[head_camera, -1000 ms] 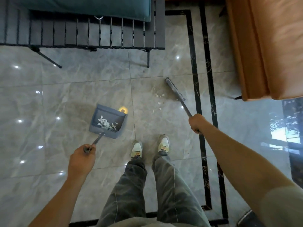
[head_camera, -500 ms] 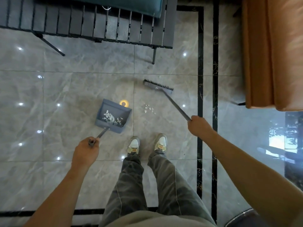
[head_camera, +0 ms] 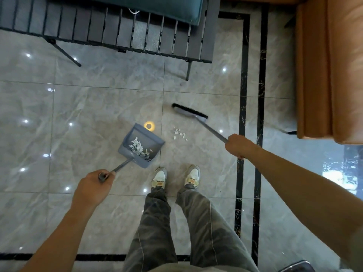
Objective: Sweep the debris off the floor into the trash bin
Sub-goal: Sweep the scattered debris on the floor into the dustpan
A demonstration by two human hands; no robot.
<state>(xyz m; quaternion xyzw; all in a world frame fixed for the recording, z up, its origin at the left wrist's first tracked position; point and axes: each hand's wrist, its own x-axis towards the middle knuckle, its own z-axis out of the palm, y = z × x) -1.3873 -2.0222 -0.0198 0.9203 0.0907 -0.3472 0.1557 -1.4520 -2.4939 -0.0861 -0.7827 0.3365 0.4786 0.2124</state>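
Legs in grey trousers [head_camera: 157, 228], two pale sneakers [head_camera: 159, 177] planted on glossy grey marble floor [head_camera: 59, 213]. Left hand [head_camera: 92, 188] wrapped around the end of the dustpan handle. Right hand [head_camera: 238, 146] clenched around the broom handle, arm stretched out to the right side.

Blue dustpan [head_camera: 140, 145] sits on the floor just ahead of the left sneaker, open mouth facing up-right; white scraps piled inside it. Loose debris [head_camera: 179, 133], small white bits, lies on the tile just right of the dustpan, between pan and broom head [head_camera: 189, 111]. Broom head beyond the debris, apart from it.

Further off: dark slatted bench [head_camera: 121, 32] with teal cushion [head_camera: 157, 6]; tan sofa [head_camera: 330, 65] far right.
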